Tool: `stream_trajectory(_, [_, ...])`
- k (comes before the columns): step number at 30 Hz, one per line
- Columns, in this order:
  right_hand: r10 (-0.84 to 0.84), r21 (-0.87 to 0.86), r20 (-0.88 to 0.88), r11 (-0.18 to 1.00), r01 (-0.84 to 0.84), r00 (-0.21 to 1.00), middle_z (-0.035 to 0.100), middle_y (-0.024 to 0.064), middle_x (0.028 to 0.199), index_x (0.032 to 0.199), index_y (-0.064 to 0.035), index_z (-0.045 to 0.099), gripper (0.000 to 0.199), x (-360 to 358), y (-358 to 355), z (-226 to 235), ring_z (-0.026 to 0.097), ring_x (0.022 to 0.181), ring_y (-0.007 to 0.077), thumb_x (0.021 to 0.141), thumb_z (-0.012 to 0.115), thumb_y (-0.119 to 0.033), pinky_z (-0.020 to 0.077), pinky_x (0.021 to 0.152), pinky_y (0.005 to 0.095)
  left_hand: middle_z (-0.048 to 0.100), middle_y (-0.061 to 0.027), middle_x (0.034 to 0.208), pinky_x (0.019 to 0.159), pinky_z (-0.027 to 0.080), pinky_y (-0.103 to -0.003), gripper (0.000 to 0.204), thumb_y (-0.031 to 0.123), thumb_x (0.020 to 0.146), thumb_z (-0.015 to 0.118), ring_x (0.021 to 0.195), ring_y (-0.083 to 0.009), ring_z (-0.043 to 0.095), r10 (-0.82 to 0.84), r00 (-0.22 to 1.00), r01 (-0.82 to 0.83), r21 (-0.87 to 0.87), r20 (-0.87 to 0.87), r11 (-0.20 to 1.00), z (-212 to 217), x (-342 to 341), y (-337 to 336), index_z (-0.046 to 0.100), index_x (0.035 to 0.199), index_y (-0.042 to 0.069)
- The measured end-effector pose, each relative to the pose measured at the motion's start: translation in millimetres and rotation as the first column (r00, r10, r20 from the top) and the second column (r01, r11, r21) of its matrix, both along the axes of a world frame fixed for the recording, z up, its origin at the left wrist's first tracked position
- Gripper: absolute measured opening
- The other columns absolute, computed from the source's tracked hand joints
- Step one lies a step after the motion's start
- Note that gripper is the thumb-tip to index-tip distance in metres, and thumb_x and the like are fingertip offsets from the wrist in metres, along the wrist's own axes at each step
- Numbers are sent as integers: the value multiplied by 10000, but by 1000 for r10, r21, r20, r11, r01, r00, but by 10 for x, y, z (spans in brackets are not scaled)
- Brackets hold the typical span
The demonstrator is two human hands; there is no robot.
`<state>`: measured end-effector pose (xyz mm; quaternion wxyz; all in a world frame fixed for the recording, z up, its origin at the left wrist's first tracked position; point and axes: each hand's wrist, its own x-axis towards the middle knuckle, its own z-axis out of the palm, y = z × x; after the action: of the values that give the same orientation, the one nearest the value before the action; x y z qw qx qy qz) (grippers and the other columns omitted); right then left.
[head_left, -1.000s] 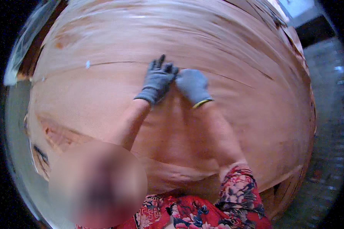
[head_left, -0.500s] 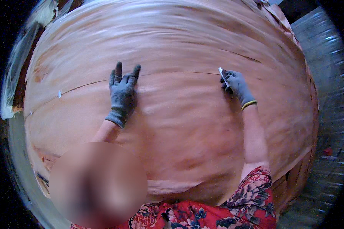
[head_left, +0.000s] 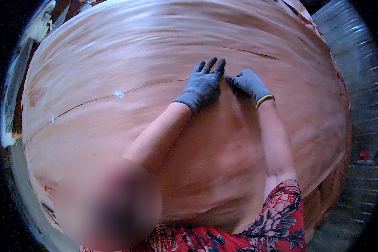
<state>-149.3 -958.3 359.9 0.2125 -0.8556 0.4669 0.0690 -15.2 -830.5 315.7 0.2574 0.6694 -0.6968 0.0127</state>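
Sheeting (head_left: 239, 159), brown, spreads on both sides of a thin seam (head_left: 155, 85); the left hand (head_left: 200, 86) lies across the seam, fingers fanned; the right hand (head_left: 248, 85) curls narrow near the seam, contents impossible to tell; small pale tape (head_left: 119, 94) sits on the seam

Broad, rippled tan sheet (head_left: 239, 159), thin dark seam (head_left: 155, 85), pale strip (head_left: 119, 94) on it, smaller strip (head_left: 53, 119) farther left.

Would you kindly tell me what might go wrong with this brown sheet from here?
The long dark line might pull open if the left hand, spread on the brown sheet, drags sideways. If the white strip on that line lifts, the line could part there. The curled right hand nearby could snag the sheet.
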Motion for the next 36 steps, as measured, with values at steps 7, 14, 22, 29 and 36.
stream_trajectory(7, [84,-17,-214,996,-90,973,597,245,998,924,12,649,614,41,-81,10,564,962,411,743,559,-568,468,808,439,498,-59,1292,1083,177,-496,561,120,791,448,1323,-319,263,-171,982,184,-176,86,967,26,-37,13,369,1346,139])
stream_trajectory(14, [150,-19,-130,988,-154,980,619,226,954,926,-52,665,377,-55,132,73,596,904,391,772,543,-374,485,785,447,469,-50,1303,1078,127,-526,377,258,888,369,1325,-304,254,-32,967,10,87,251,996,-73,-119,-71,480,1248,272])
stream_trajectory(22, [218,-483,84,862,-152,972,623,126,719,724,-111,612,177,-241,674,-75,602,676,332,797,512,-238,450,569,460,513,-79,1232,1062,160,-531,317,245,850,436,1307,-324,286,6,983,-18,62,185,998,-140,-225,-4,559,1143,248])
stream_trajectory(29, [19,-58,411,998,5,912,619,109,668,810,-50,632,259,-868,-58,-78,597,610,222,837,564,-298,466,556,363,546,-95,1148,1042,224,-532,292,189,826,481,1245,-344,378,-11,987,27,-98,161,995,-66,-199,85,580,1100,202])
stream_trajectory(36, [-283,379,306,912,157,909,567,17,590,656,-60,608,261,-763,-153,351,483,484,113,828,604,-256,370,444,277,550,-100,1093,1023,266,-531,278,161,812,492,1197,-348,425,-15,992,34,-147,129,989,92,-197,298,604,1064,188])
